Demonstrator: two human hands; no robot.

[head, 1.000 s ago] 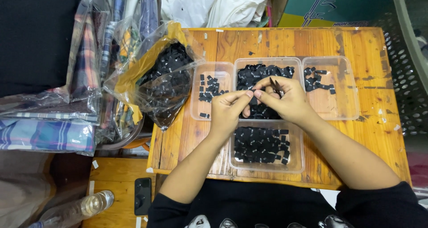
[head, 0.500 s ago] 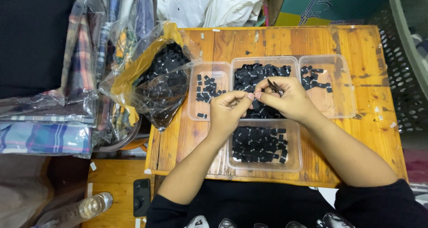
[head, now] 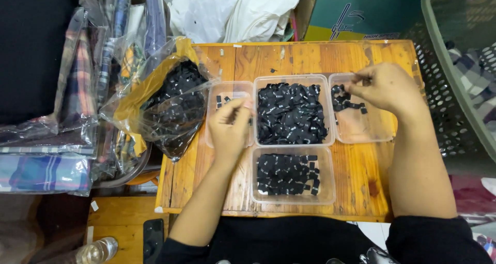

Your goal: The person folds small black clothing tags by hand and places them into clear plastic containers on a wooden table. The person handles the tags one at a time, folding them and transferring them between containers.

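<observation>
Four clear plastic tubs sit on a small wooden table. The middle tub is heaped with small black fabric labels. The front tub holds a flatter layer of them. My left hand hovers over the left tub, fingers pinched on a small black label. My right hand is above the right tub, fingertips pinching another black label over the few lying at its far end.
An open clear plastic bag full of black labels lies at the table's left edge. Folded plaid cloth in plastic is stacked further left. A green mesh basket stands on the right. A phone and a bottle lie below.
Both hands were together over the middle tub. They have parted: the left moved to the left tub, the right to the right tub.
</observation>
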